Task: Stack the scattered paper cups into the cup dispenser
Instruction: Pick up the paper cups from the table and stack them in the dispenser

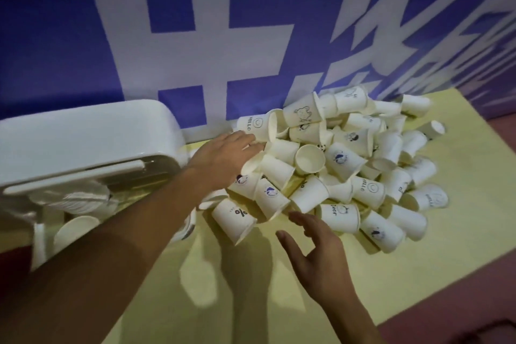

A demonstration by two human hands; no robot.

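White paper cups [339, 158] piled 1 o'clock | left hand [223, 156] flat on them, right hand [315, 248] spread, empty | likely picking; next: grip one, feed white plastic cup dispenser [83, 142] 9 o'clock

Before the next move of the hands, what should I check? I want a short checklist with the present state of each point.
1. Left hand reaches the cup pile: ok, fingers touch cups at its left edge.
2. Left hand holds a cup: not ok, fingers lie straight.
3. Right hand free: ok, open, empty, before the pile.
4. Cup dispenser close: ok, it stands left of the pile.
5. Room in the dispenser: cannot tell, inside blurred.
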